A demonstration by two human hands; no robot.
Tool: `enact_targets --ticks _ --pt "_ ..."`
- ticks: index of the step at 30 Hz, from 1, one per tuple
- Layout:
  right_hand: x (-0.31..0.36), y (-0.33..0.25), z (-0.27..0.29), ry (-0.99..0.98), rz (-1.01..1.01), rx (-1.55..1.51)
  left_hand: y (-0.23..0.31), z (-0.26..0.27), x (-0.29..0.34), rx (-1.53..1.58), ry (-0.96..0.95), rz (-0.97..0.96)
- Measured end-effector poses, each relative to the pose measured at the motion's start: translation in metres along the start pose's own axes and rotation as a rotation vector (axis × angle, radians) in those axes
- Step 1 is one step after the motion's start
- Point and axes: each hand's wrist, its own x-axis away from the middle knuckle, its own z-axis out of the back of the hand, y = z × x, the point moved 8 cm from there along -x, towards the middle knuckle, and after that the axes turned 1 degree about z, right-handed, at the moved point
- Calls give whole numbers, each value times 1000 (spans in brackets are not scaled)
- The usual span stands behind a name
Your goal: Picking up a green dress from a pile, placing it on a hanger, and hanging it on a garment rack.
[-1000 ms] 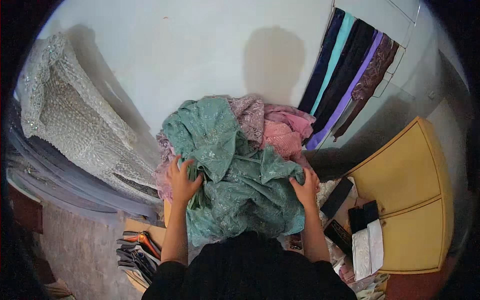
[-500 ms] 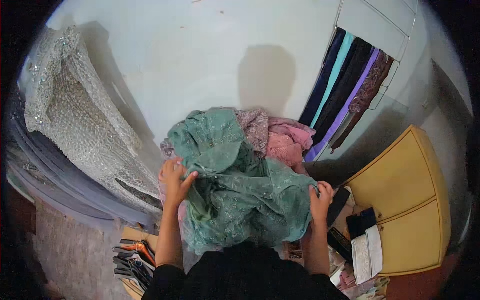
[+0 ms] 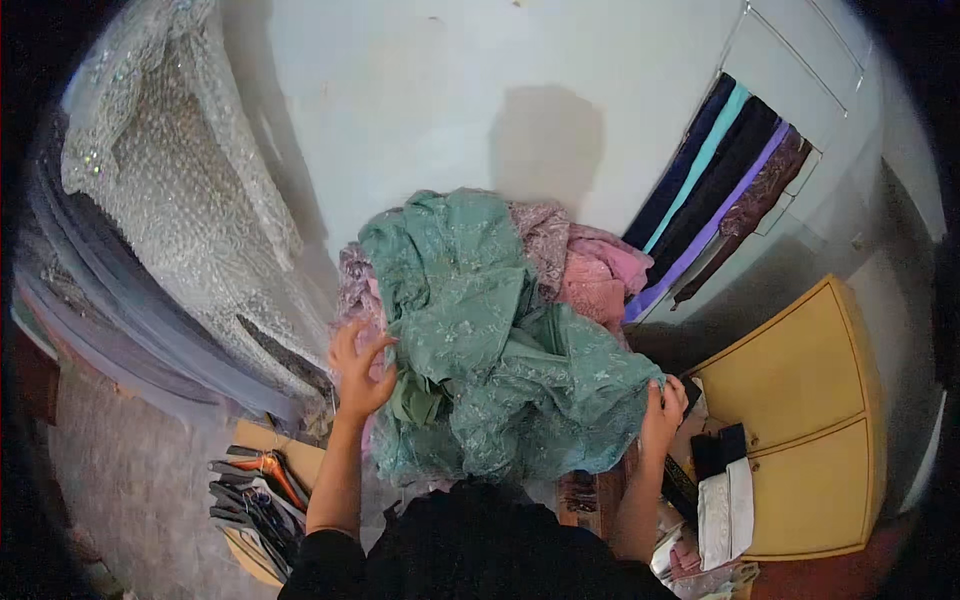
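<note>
Pinching green fabric (image 3: 478, 318) by its outstretched edge with right hand (image 3: 664, 418); holding left hand (image 3: 360, 376) spread nearby; leaving the rest bunched.

A plain, pale wall (image 3: 400, 110) fills the upper middle, with a soft, rounded shadow (image 3: 547, 145) cast on it. At upper right is a thin metal rack (image 3: 800, 55) hung with narrow lengths of dark, turquoise, purple and brown fabric (image 3: 695, 190). Lower right, a mustard-yellow, seamed piece of furniture (image 3: 800, 430) stands above reddish-brown flooring (image 3: 835, 577). Lower left, the floor (image 3: 130, 470) is mottled grey-brown.
</note>
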Motion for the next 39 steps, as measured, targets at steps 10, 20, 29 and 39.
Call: enact_targets --ticks 10,20,29,39 --pt "6 -14 -2 68 69 2 12 -28 0 -332 -28 -71" --pt "14 -23 20 137 169 73 15 16 8 -280 281 -19" --pt "27 -37 64 259 381 58 75 91 60 -249 700 -77" --pt "65 -14 154 259 427 -55 169 132 142 -355 794 -7"
